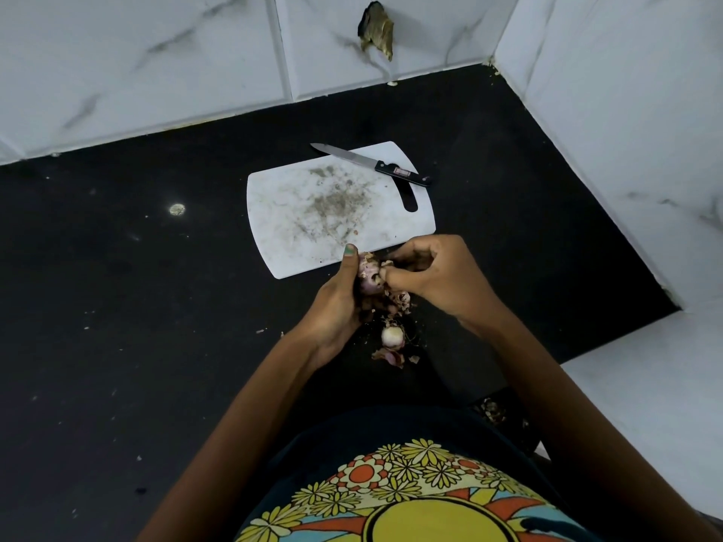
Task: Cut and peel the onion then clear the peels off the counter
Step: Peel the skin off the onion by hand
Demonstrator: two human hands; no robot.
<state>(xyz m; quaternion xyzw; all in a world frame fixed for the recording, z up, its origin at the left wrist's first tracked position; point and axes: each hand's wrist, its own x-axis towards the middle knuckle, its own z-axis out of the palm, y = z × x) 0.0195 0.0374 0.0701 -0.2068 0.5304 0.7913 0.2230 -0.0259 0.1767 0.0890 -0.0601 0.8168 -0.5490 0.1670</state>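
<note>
My left hand grips a small purple onion just off the near edge of the white cutting board. My right hand pinches a flake of skin at the onion's top. Loose peels hang and lie under the hands. A cut onion piece, pale side up, rests on the black counter below, with more peels beside it. A black-handled knife lies across the board's far corner, away from both hands.
The black counter is bounded by white marble tiles at the back and right. A damaged hole shows in the back tile. Small crumbs speckle the counter on the left, and a pale round spot lies left of the board.
</note>
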